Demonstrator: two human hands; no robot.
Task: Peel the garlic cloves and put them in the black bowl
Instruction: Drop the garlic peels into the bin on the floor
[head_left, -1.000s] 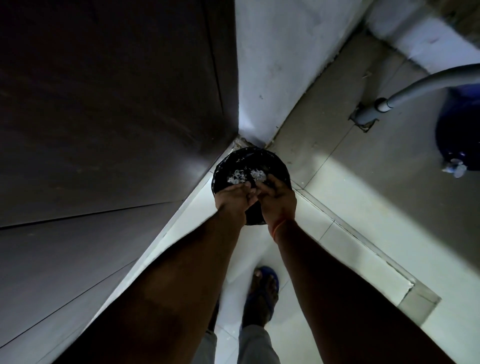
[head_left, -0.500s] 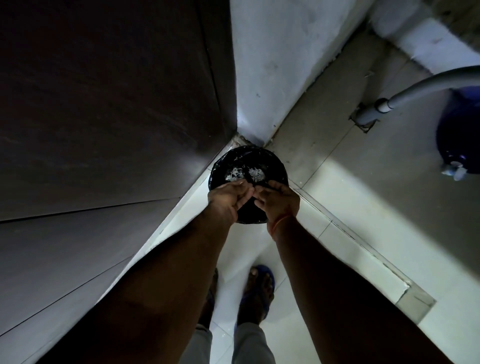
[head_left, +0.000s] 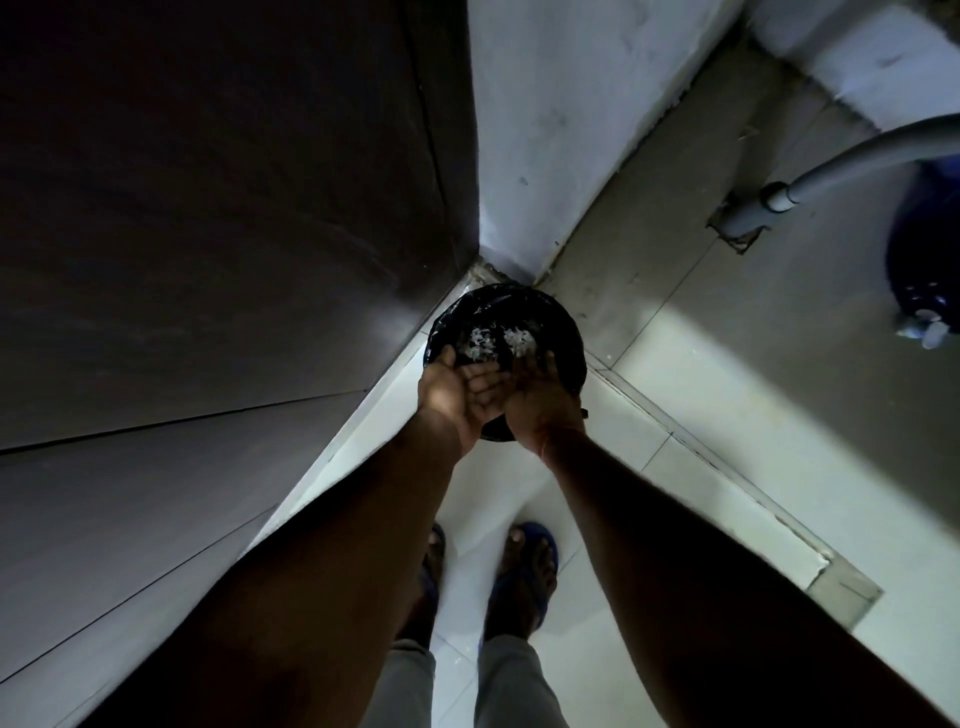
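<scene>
— Where are your hands?

— Both sit at frame centre, over the near rim of a black-lined bin (head_left: 563, 338) that stands on the floor in the corner where the dark panel (head_left: 208, 208) meets the white wall (head_left: 561, 130). Your left hand (head_left: 457, 387) is turned palm up, fingers relaxed and spread, holding nothing I can see. Your right hand (head_left: 540, 395) is beside it, touching it, fingers extended toward the bin; it too looks slack and empty.

— And the garlic?

— Only pale, papery peel (head_left: 496, 340) shows, a small white scatter lying inside the bin just above your fingertips. Whether any clove is among it I cannot tell; it is too small and dim.

— Anything else?

— Your sandalled feet (head_left: 524, 582) at lower centre on the tiled floor (head_left: 727, 415), a grey pipe (head_left: 831, 166) at upper right, and a blue container (head_left: 924, 249) at the right edge.
</scene>
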